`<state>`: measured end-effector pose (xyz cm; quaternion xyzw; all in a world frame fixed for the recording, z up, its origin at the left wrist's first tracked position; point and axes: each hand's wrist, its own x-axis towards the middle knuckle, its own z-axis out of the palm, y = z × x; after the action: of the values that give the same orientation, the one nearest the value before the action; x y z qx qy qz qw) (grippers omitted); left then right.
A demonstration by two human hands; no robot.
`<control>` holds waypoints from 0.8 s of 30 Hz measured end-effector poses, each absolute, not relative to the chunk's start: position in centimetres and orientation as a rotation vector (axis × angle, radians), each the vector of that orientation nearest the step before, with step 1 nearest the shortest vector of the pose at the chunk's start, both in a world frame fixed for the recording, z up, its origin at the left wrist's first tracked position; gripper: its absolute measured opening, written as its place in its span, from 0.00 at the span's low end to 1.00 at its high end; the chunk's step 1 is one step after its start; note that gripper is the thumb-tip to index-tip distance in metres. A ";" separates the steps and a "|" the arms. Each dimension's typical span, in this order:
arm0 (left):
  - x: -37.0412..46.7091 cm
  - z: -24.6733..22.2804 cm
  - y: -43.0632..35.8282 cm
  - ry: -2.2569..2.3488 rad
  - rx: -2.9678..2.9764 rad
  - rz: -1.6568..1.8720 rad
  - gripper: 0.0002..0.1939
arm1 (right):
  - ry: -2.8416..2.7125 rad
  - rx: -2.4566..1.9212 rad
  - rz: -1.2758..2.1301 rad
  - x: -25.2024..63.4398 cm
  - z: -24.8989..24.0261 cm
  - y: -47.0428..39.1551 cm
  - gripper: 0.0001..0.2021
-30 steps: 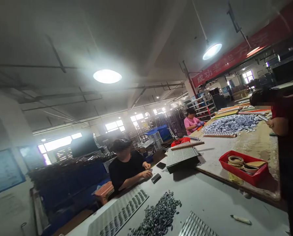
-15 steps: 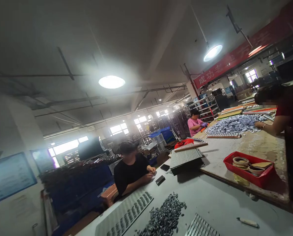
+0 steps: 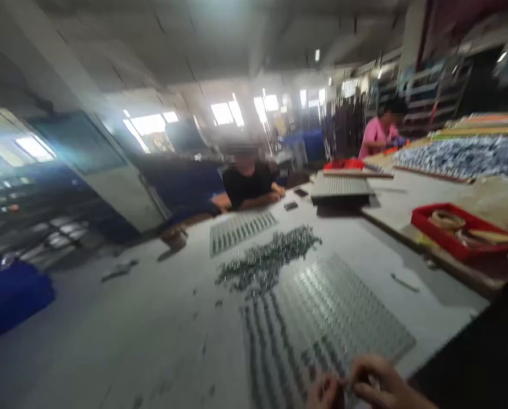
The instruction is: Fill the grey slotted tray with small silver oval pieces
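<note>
At the bottom edge, my left hand (image 3: 325, 392) and my right hand (image 3: 384, 383) are close together, both blurred. Their fingers are curled in; whatever sits between them is too small and smeared to make out. Both hands are over the near end of a pale ridged tray (image 3: 365, 307), whose lower left part carries rows of dark small pieces. Just beyond the tray lies a loose pile of small dark shiny oval pieces (image 3: 275, 255).
Across the white table (image 3: 152, 329), a person in black (image 3: 252, 184) sits by another tray (image 3: 241, 230) with dark rows. A stack of ridged panels (image 3: 341, 190), a red bin (image 3: 462, 233) with tape rolls and a thin pen-like tool (image 3: 404, 283) are toward the right.
The view has swung down and to the left. My hands and the near tray now show at the bottom; the ceiling lamps and the co-worker at far right have left the view.
</note>
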<state>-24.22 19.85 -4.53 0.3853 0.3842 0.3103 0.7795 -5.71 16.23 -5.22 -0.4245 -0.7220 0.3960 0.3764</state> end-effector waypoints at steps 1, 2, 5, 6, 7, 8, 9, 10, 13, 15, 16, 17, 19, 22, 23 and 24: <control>-24.7 -4.7 17.4 0.883 0.753 0.640 0.17 | -1.812 -1.077 1.067 -6.3 -5.0 14.0 0.08; -25.1 -4.5 15.0 0.932 0.673 0.611 0.17 | -1.788 -1.057 1.104 -6.8 -4.5 12.0 0.08; -25.9 -3.2 9.4 0.949 0.566 0.602 0.19 | -1.742 -1.059 1.159 -7.4 -2.5 7.6 0.08; -25.9 -2.6 8.2 0.921 0.559 0.607 0.19 | -1.736 -1.080 1.165 -7.4 -1.9 6.7 0.08; -25.9 -2.0 7.3 0.894 0.555 0.617 0.20 | -1.737 -1.100 1.176 -7.5 -1.3 6.0 0.08; -25.8 -1.5 6.6 0.871 0.549 0.622 0.21 | -1.736 -1.117 1.189 -7.5 -0.9 5.4 0.08; -25.7 -1.1 6.0 0.856 0.542 0.620 0.21 | -1.734 -1.125 1.202 -7.6 -0.5 4.9 0.08; -25.7 -0.7 5.4 0.849 0.537 0.612 0.22 | -1.731 -1.129 1.213 -7.8 -0.2 4.4 0.08; -25.8 0.1 4.1 0.857 0.525 0.563 0.23 | -1.735 -1.136 1.211 -8.6 0.2 3.4 0.07; -25.9 0.5 3.5 0.868 0.508 0.538 0.23 | -1.753 -1.129 1.206 -9.0 0.4 3.1 0.07; -25.8 0.7 3.4 0.874 0.494 0.537 0.24 | -1.754 -1.128 1.206 -9.1 0.5 3.1 0.07; -25.7 1.0 3.3 0.879 0.475 0.545 0.23 | -1.745 -1.129 1.208 -9.2 0.7 3.2 0.07; -25.6 1.4 3.4 0.884 0.425 0.597 0.22 | -1.694 -1.158 1.206 -9.0 1.1 3.7 0.09; -25.7 1.9 4.0 0.877 0.334 0.687 0.17 | -1.543 -1.292 1.153 -7.8 1.6 5.1 0.11; -25.8 2.0 4.3 0.872 0.306 0.699 0.16 | -1.487 -1.365 1.115 -7.0 1.7 5.6 0.12; -25.9 2.1 4.5 0.866 0.282 0.701 0.15 | -1.447 -1.445 1.068 -6.2 1.7 6.1 0.12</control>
<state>-25.93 4.50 2.12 0.1332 0.4095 0.3314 0.8395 -6.20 6.09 1.71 -0.5727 -0.5733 0.4231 0.4054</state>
